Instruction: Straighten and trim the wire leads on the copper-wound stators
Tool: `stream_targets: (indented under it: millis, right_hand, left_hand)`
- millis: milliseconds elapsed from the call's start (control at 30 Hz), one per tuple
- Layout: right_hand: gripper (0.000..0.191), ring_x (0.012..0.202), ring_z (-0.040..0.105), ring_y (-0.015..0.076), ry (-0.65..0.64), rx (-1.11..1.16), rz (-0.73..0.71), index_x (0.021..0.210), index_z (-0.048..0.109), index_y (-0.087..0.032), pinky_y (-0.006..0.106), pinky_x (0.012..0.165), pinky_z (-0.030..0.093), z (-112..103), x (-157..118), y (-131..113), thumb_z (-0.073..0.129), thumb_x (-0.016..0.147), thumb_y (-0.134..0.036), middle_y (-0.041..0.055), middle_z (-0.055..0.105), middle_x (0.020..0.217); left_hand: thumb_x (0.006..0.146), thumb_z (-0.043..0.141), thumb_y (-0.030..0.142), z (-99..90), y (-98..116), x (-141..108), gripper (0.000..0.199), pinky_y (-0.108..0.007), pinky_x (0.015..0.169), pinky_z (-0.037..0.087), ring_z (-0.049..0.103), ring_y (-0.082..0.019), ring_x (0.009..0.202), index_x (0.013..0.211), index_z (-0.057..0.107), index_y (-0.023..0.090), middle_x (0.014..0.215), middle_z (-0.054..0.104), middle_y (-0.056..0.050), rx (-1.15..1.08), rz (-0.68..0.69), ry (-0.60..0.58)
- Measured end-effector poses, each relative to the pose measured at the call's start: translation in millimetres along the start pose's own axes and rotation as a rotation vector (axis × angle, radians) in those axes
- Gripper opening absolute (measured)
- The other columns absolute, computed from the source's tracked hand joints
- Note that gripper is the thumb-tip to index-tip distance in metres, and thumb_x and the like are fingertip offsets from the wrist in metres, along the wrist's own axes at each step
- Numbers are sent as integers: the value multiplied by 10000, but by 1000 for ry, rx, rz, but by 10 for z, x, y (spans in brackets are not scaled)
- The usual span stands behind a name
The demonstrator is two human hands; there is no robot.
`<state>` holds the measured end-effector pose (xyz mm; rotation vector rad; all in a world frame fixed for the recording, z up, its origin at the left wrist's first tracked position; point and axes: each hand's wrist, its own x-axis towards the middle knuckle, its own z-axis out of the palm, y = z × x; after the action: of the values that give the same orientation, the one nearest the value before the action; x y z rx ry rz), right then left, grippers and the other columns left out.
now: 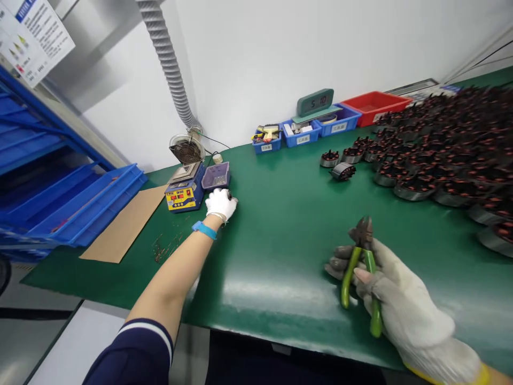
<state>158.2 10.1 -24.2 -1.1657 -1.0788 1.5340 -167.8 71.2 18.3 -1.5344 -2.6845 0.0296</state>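
Note:
My right hand (395, 299), in a white glove with grey fingertips, holds diagonal cutters (364, 235) low over the green table. Their green handles lie across my palm and fingers, and the jaws point away from me. My left hand (220, 205), in a white glove, is stretched out to the front edge of a small purple tray (216, 174). Its fingers are curled, and a dark spot shows at them; what they hold, if anything, is too small to name. Left of that hand stands a blue and yellow heating unit (184, 190) with a lit red display.
Many wound motor stators (441, 155) crowd the right side, one lying tipped (343, 171). Blue bins (302, 138), a red bin (372, 107) and a digital clock (316, 102) line the wall. Wire clippings (160, 251), cardboard (128, 224) and blue trays (92, 208) are at left.

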Motion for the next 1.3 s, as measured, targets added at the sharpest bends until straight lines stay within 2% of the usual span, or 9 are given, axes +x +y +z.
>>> stream_targets:
  millis: [100,233,433,700,833,933,1033,1167,1300]
  right_hand:
    - [556,754,741,291,-148,-407,-131,1286,568,-263,401,597,626,-117,60,67,615,754,-416,110,734,1002]
    - [511,847,727,317,-316,-1126,-641,1275,644,-255,438,662,625,-190,-4,120,559,771,-251,126,733,1099]
    - [418,1023,680,302,-391,-1391,-970,1283,636,-171,423,832,608,-160,-26,85,517,923,-347,166,692,1205]
    - [614,1306,530,399,-93,-1713,-627,1488,526,-182,561,1008,500,268,1429,-503,594,894,-323,220,452,1560]
    - [463,1190,610,385,95,-1679,-549,1289,671,-171,573,908,534,332,1943,-674,686,843,-297,240,564,1423]
    - [238,966,677,264,153,-1642,-476,1053,711,-161,466,793,571,178,1941,-642,649,910,-342,137,688,1104]
    - [274,817,681,228,167,-1604,-431,923,694,-190,449,716,545,-53,1780,-633,526,976,-400,109,679,966]
    - [344,741,709,379,118,-1532,-321,750,649,-218,553,592,443,-196,1584,-734,577,858,-537,168,670,825]
    - [389,805,700,493,45,-1333,-312,846,706,-214,640,612,428,-53,1243,-643,725,717,-580,250,701,897]
  left_hand:
    - [954,570,437,26,122,-321,277,-376,913,512,642,-280,1090,1074,657,203,1176,660,-108,-16,124,-79]
    - [918,619,428,53,269,-851,207,-348,897,518,643,-253,1067,1000,647,240,1148,676,-48,-74,279,-132]
    - [875,663,388,164,304,-1230,208,-420,934,534,641,-291,1070,960,652,198,1247,673,-93,-213,405,-55]
    - [766,763,533,224,177,-1178,406,-458,1035,533,636,-335,1190,942,658,182,1365,637,-153,-502,488,-14]
    - [688,809,428,183,55,-1126,389,-448,1036,546,641,-321,1208,958,630,212,1417,613,-128,-499,589,-109]
    - [672,794,366,163,-8,-1080,444,-422,1021,559,656,-305,1176,1058,629,219,1431,600,-113,-442,661,-161]
    - [742,725,362,167,-15,-1035,398,-409,978,573,662,-298,1135,1097,641,203,1405,606,-115,-368,718,-171]
    - [826,640,364,179,-13,-982,336,-413,965,568,639,-299,1149,1114,657,192,1398,606,-109,-327,759,-186]
    - [784,690,378,129,-36,-1039,398,-403,977,559,618,-303,1174,1131,657,187,1440,574,-111,-356,791,-231]
